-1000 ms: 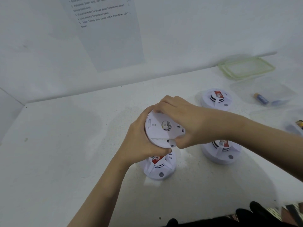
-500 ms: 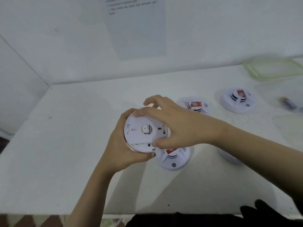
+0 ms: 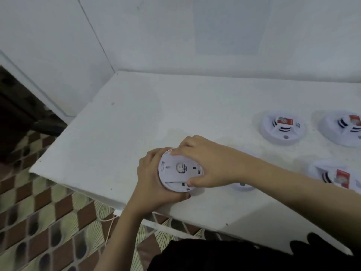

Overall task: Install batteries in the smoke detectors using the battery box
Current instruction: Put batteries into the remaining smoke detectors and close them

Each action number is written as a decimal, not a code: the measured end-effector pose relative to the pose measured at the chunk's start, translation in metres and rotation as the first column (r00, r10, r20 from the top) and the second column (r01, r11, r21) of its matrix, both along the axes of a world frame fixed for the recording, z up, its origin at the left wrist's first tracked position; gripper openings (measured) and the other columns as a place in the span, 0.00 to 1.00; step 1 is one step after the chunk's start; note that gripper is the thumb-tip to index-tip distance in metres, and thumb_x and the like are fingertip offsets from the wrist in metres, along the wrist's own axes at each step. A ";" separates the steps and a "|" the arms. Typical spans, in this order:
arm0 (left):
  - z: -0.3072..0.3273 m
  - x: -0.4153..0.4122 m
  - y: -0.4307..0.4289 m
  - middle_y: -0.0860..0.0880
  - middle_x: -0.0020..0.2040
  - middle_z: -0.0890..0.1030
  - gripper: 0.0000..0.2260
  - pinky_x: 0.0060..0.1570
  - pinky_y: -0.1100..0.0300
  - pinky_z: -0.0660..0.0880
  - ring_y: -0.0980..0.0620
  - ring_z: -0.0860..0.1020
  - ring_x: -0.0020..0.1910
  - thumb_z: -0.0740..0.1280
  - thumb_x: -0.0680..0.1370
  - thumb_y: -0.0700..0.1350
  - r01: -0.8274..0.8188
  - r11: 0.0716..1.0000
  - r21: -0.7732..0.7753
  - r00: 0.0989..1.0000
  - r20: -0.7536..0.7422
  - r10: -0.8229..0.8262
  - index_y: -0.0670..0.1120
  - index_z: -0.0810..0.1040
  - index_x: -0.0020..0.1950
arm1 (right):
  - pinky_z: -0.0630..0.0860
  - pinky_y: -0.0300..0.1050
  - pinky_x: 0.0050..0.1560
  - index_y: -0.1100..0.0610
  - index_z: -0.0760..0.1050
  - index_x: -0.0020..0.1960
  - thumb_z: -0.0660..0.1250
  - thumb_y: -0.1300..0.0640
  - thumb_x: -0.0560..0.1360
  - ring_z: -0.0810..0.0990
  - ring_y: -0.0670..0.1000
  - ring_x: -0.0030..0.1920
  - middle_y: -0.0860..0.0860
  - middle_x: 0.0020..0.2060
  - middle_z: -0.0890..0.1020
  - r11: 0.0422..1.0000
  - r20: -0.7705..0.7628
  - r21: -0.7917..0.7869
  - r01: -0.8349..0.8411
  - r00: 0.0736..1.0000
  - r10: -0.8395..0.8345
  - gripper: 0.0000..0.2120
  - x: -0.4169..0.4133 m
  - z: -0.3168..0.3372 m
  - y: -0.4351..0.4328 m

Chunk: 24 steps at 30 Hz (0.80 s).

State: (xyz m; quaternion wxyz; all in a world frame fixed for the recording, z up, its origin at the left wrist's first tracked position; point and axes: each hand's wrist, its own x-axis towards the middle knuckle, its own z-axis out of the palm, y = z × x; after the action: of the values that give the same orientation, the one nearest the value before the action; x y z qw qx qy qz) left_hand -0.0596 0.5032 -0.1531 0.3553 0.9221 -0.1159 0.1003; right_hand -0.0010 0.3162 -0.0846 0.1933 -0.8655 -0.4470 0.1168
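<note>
- 2 hands grip 1 smoke detector (image 3: 176, 174) over the near left part of the white table (image 3: 127, 118).
- The left hand (image 3: 152, 182) cups the left and lower rim from beneath, with its thumb curled along the bottom edge.
- The right hand (image 3: 207, 165) arches over the right side, fingertips hooked on the top rim and thumb pressed to the lower right edge.
- A round sticker (image 3: 180, 167) at the centre of the disc carries dark print, too blurred to read.
- The disc is round, with no long axis. Its flat back faces up toward the camera, and a straight seam (image 3: 173, 181) crosses the lower part from left to right.
- 3 more units sit dome-up on the right: a rear detector (image 3: 282, 127), an edge detector (image 3: 345, 128) and a near detector (image 3: 336, 177). Each bears a red label that is illegible.
- The wall paper (image 3: 226, 26) is blurred.
</note>
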 end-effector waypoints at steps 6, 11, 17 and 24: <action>0.001 -0.018 -0.002 0.77 0.61 0.64 0.38 0.60 0.56 0.67 0.71 0.64 0.62 0.74 0.55 0.65 -0.068 0.993 -0.098 0.996 -0.060 0.063 0.75 0.60 0.61 | 0.68 0.45 0.59 0.53 0.61 0.72 0.71 0.50 0.70 0.65 0.46 0.58 0.49 0.60 0.67 0.997 -0.070 -0.068 -0.046 0.997 0.041 0.34 -0.004 -0.003 0.011; -0.006 -0.026 0.005 0.71 0.62 0.66 0.45 0.64 0.43 0.68 0.60 0.64 0.61 0.75 0.53 0.67 -0.159 0.979 -0.127 0.972 -0.194 0.133 0.67 0.60 0.67 | 0.66 0.41 0.58 0.53 0.59 0.73 0.70 0.48 0.72 0.62 0.44 0.57 0.49 0.62 0.65 0.994 -0.074 -0.099 -0.056 0.996 0.049 0.34 -0.004 -0.003 0.017; -0.010 -0.028 0.004 0.71 0.62 0.66 0.49 0.68 0.56 0.59 0.65 0.63 0.64 0.73 0.50 0.70 -0.172 0.979 -0.112 0.968 -0.204 0.147 0.62 0.63 0.69 | 0.66 0.42 0.59 0.52 0.60 0.73 0.70 0.50 0.71 0.63 0.48 0.61 0.50 0.61 0.66 0.989 -0.111 -0.129 -0.066 0.992 0.051 0.34 -0.003 -0.003 0.026; -0.002 -0.027 -0.002 0.72 0.52 0.74 0.37 0.64 0.52 0.65 0.80 0.66 0.56 0.73 0.53 0.66 -0.145 0.977 -0.154 0.983 -0.131 0.125 0.67 0.64 0.59 | 0.69 0.46 0.59 0.51 0.64 0.70 0.73 0.51 0.69 0.67 0.48 0.59 0.48 0.60 0.68 0.991 -0.178 -0.129 -0.046 0.984 0.023 0.33 0.001 -0.001 0.030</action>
State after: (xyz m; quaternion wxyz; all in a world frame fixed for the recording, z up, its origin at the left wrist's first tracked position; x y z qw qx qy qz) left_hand -0.0865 0.5017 -0.1546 0.4280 0.9002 -0.0226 0.0776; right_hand -0.0002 0.3466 -0.0857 0.1722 -0.8548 -0.4345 0.2256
